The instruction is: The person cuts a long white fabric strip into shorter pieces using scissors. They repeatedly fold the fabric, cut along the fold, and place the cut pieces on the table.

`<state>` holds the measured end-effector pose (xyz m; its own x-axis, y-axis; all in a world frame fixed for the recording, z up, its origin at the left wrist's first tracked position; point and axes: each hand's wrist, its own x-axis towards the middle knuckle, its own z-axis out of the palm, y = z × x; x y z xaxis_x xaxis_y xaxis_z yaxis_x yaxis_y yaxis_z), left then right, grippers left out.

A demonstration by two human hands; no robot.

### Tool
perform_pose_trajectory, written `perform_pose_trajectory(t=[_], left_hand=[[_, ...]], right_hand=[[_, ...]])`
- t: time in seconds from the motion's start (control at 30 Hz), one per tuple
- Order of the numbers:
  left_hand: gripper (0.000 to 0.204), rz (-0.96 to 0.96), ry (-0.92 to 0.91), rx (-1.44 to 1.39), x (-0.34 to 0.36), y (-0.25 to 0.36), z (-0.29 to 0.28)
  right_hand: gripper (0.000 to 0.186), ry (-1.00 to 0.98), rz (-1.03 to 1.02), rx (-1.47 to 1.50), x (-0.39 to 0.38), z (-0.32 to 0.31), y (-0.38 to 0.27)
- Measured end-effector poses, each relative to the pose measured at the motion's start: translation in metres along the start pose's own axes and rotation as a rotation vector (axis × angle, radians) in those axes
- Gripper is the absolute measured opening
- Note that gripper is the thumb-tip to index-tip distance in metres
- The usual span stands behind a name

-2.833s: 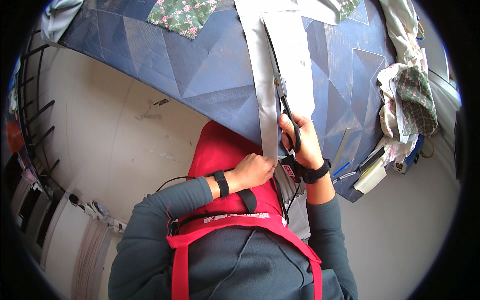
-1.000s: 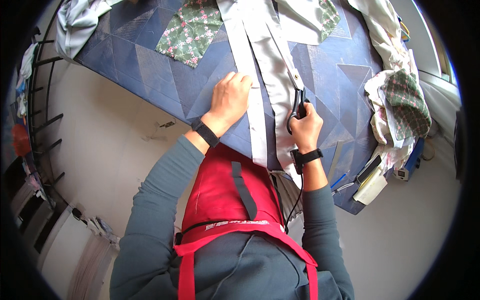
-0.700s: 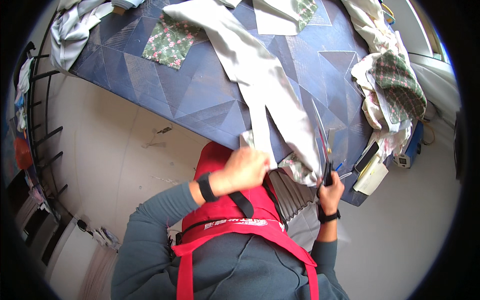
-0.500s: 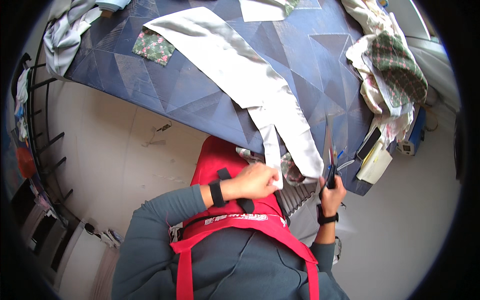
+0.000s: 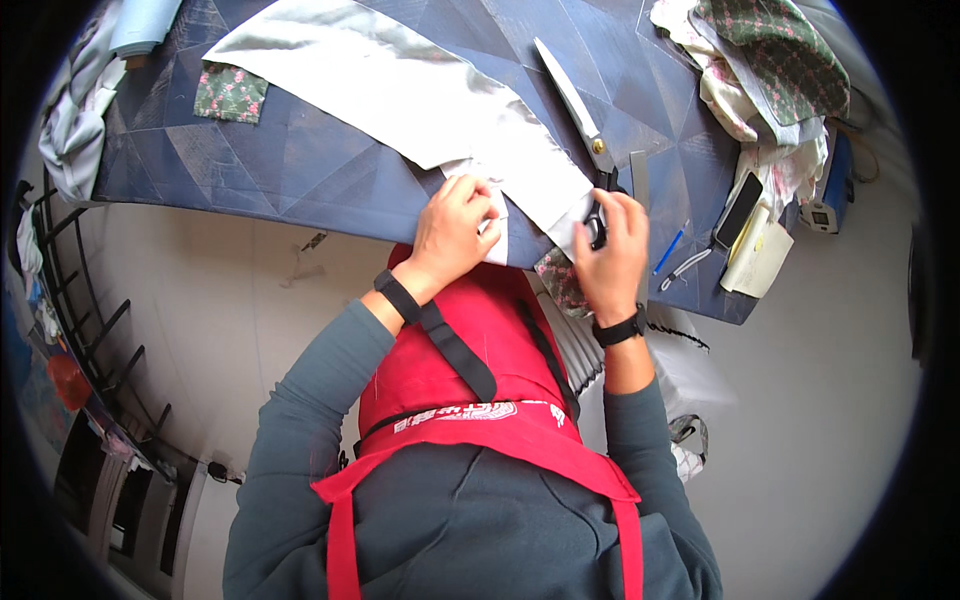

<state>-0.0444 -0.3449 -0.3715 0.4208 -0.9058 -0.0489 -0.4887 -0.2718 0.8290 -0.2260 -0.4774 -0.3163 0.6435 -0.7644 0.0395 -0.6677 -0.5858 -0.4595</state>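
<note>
Since half second ago, scissors (image 5: pixel 580 110) moved from table's right edge onto blue table (image 5: pixel 300 170), blades now pointing away. Right hand (image 5: pixel 612 250) curled round black handles, holding them. Left hand (image 5: pixel 455 225) flat, fingers (image 5: pixel 478 196) spread, pinning near end of grey fabric strip (image 5: pixel 400 85). Strip runs up-left from fingers, long axis diagonal; scissors lie just right of it, right hand nearer

One grey fabric sheet (image 5: pixel 400 90), one pair of scissors (image 5: pixel 578 105), two floral patches (image 5: pixel 230 92), one phone (image 5: pixel 738 210), one blue pen (image 5: pixel 669 247), one notepad (image 5: pixel 760 262)
</note>
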Motion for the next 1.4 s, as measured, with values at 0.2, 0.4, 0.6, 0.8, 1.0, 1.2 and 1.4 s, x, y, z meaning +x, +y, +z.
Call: perform_pose_trajectory(t=[0.2,0.4,0.6,0.8,1.0,1.2,1.4], left_hand=[[0.009,-0.115,-0.035,-0.354,0.003,-0.008,-0.012],[0.008,-0.183,-0.089,-0.497,0.007,-0.013,-0.026],[0.007,-0.250,-0.122,-0.675,0.009,-0.021,-0.029],[0.008,-0.221,-0.125,-0.607,0.010,-0.017,-0.029],[0.017,-0.353,0.021,-0.443,0.018,-0.036,-0.077],[0.077,-0.745,0.868,-0.277,0.064,-0.161,-0.231],[0.016,-0.687,0.365,-0.545,0.121,-0.192,-0.295]], right_hand=[[0.017,-0.137,0.011,0.332,0.012,0.071,-0.037],[0.016,-0.068,-0.077,0.349,0.012,0.073,-0.034],[0.016,-0.116,0.065,0.392,0.014,0.075,-0.038],[0.014,-0.338,0.119,0.666,0.010,0.042,-0.023],[0.006,-0.421,0.255,1.209,0.012,0.038,-0.026],[0.008,-0.475,0.507,1.169,0.011,0.050,-0.001],[0.006,-0.477,0.541,1.099,0.013,0.062,0.000]])
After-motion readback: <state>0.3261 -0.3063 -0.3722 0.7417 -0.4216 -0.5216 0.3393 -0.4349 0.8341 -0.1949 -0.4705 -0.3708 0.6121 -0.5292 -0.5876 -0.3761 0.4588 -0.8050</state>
